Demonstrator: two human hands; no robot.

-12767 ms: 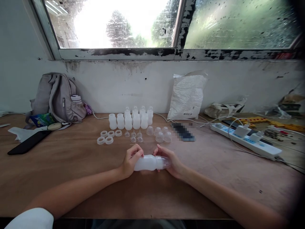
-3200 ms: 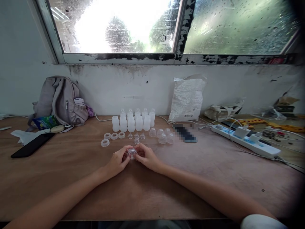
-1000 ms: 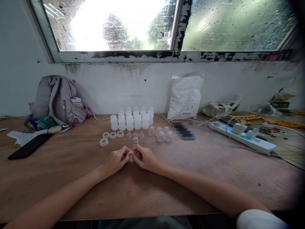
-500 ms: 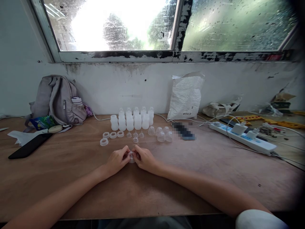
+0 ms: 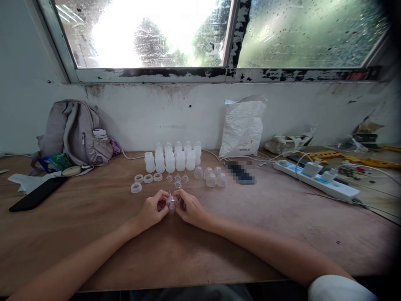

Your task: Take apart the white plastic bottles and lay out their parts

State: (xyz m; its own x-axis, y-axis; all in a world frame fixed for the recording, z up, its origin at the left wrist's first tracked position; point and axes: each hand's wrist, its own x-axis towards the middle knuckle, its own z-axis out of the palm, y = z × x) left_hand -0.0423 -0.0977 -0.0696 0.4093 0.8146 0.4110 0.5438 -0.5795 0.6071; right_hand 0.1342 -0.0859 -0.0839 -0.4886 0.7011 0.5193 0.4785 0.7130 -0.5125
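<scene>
My left hand [image 5: 154, 210] and my right hand [image 5: 190, 210] meet over the table. Between their fingertips they pinch a clear bottle ring [image 5: 172, 201] with a baby bottle teat fitted in it; the fingers partly cover both. Just beyond lie several loose clear teats [image 5: 177, 184] standing on their flanges. To their left are several translucent rings [image 5: 136, 187], and to their right several clear dome caps [image 5: 211, 180]. Behind these stands a row of white open-necked bottles [image 5: 169, 162], with capped bottles [image 5: 197, 154] at the back.
A grey backpack [image 5: 73, 131] leans on the wall at left, near a black flat object [image 5: 38, 194]. At right are a white padded bag [image 5: 242, 128], a blurred phone-like object [image 5: 240, 172] and a power strip [image 5: 316, 180] with cables. The table's [image 5: 200, 259] front edge is close to me.
Earlier my hands held a capped bottle; a capped one has since joined the back row. One ring and one teat left their groups into my hands. Lately my fingers have shifted around the ring.
</scene>
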